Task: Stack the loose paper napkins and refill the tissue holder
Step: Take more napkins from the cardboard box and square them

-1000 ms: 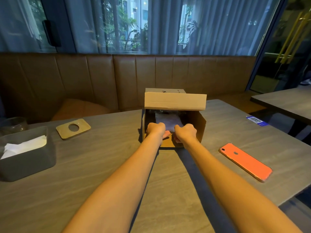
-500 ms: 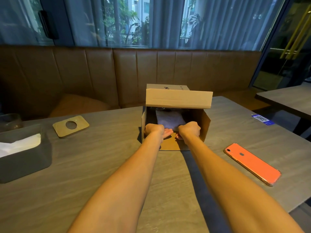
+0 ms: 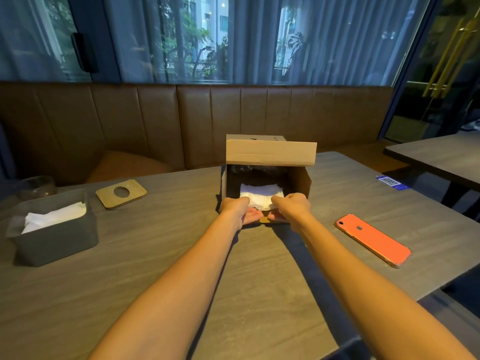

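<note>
A cardboard box (image 3: 270, 154) lies on its side at the table's middle, its mouth facing me and its top flap raised. A white stack of paper napkins (image 3: 259, 196) sits at the box mouth. My left hand (image 3: 239, 210) grips the stack's left end and my right hand (image 3: 292, 207) grips its right end. The grey tissue holder (image 3: 55, 236) stands open at the left, with white napkins (image 3: 54, 216) inside. Its wooden lid (image 3: 120, 194), with a round hole, lies flat behind it.
An orange phone (image 3: 372, 240) lies to the right of the box. A glass (image 3: 36, 187) stands at the far left behind the holder. A blue sticker (image 3: 391, 182) marks the table's right edge. A brown bench runs behind; another table stands at the right.
Both hands have drawn back toward me from inside the box, bringing the white napkin stack out to the box mouth, where it now shows clearly.
</note>
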The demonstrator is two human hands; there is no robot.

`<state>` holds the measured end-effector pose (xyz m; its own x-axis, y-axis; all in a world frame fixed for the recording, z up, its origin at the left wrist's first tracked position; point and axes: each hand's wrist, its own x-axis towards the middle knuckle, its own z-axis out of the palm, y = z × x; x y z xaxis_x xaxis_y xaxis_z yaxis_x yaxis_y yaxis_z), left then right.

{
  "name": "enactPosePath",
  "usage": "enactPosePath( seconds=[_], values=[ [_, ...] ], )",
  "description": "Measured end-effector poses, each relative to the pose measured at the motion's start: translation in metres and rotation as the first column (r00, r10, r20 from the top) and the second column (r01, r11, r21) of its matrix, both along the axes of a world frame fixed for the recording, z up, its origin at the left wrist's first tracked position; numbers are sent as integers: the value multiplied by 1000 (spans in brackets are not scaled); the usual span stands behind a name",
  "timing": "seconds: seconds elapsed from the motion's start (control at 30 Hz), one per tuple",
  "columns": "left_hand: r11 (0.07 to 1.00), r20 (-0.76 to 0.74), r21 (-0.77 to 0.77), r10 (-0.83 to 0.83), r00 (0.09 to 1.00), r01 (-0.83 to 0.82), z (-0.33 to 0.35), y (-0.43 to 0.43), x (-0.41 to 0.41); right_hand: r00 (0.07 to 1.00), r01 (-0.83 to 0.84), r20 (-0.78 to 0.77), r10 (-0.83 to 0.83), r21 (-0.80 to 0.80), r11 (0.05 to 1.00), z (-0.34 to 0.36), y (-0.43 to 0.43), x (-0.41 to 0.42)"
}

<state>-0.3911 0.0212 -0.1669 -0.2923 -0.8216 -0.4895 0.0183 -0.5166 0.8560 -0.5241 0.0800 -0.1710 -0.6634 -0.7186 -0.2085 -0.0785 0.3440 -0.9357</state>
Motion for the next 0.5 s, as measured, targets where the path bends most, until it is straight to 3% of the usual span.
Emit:
enactPosePath(
  seconds=[0.3,0.4,0.5],
  values=[
    [960,184,-141,-213,959,241,-4,38,41,995,-84,47,93,-155,984,10,56,28],
    [953,80,-149,-256,963,265,-3,45,51,983,-125,107,151,-214,969,17,71,34],
    [941,-114,-111,-332,936,320,3,51,60,948,-250,134,287,-240,938,22,83,36]
  ],
)
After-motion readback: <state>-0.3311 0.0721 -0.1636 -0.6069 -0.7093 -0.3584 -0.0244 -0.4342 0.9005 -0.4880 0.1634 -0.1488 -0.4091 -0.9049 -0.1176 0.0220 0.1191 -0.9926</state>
